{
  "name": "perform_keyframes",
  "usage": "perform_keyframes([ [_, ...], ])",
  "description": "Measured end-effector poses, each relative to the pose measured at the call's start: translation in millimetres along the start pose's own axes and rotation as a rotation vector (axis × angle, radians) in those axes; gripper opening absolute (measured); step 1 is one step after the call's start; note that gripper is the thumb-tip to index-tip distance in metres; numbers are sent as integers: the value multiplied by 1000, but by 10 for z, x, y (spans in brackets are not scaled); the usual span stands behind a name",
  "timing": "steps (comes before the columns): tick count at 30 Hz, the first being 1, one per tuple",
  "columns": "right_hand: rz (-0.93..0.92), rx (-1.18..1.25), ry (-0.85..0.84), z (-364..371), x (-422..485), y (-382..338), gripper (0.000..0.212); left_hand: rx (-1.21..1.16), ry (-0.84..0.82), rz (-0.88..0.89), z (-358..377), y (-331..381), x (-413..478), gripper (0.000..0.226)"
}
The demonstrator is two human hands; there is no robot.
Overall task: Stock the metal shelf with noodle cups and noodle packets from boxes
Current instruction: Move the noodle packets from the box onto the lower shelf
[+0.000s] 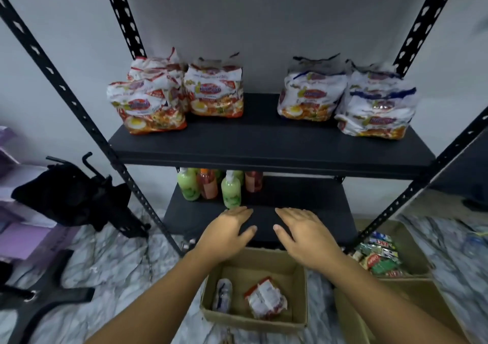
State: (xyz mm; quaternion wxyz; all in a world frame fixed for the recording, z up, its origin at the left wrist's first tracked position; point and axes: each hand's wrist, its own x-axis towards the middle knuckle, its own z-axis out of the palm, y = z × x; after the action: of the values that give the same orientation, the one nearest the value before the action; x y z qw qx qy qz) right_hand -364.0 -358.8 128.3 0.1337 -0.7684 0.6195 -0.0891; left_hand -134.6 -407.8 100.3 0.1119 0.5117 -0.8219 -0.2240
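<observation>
A black bag (71,193) is seen on the floor at far left. On the middle board of the metal shelf (272,148), red-trimmed noodle packets (150,106) are stacked at left, and bottles (211,185) are stood on the lower board beneath. The left hand (227,232) and right hand (303,232) are held flat, fingers straight and nothing gripped, over the lower board's front edge. Below them a single noodle packet (266,301) is laid in a cardboard box (253,321). Blue-trimmed noodle packets (377,103) are stacked at right, above a second box (414,247) of snacks.
</observation>
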Motion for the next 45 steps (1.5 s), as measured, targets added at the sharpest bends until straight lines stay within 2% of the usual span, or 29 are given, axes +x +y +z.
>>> perform_keyframes([
  [5, 44, -29, -238, 618, -363, -37, 69, 23, -228, -124, 601, -257, -420, 57],
  [10, 112, -35, -401, 1173, -694, -60, 53, 49, -414, -222, 966, -463, -804, 46],
  [11, 130, -37, -432, 1247, -742, -71, 53, 58, -441, -231, 1009, -501, -854, 47],
  [14, 188, -56, -515, 1410, -811, -111, 62, 45, -488, -241, 1096, -599, -963, 79],
  [15, 205, -59, -537, 1447, -821, -124, 64, 46, -505, -243, 1114, -637, -980, 83],
  [17, 238, -50, -569, 1506, -837, -172, 66, 73, -545, -255, 1110, -691, -1006, 71],
  [20, 271, -32, -563, 1565, -826, -243, 65, 81, -541, -243, 1091, -763, -1023, 61],
  [28, 387, 32, -529, 1743, -776, -339, 58, 64, -601, -249, 1152, -1025, -1080, 60],
  [36, 468, 89, -587, 1865, -661, -190, 58, 1, -546, -266, 1430, -1171, -969, 51],
  [41, 628, 391, -597, 2327, -424, 61, 54, -65, -577, -332, 1852, -1400, -706, 64],
  [45, 689, 472, -629, 3116, -183, 425, 55, -78, -566, -362, 2529, -1830, -439, 75],
])
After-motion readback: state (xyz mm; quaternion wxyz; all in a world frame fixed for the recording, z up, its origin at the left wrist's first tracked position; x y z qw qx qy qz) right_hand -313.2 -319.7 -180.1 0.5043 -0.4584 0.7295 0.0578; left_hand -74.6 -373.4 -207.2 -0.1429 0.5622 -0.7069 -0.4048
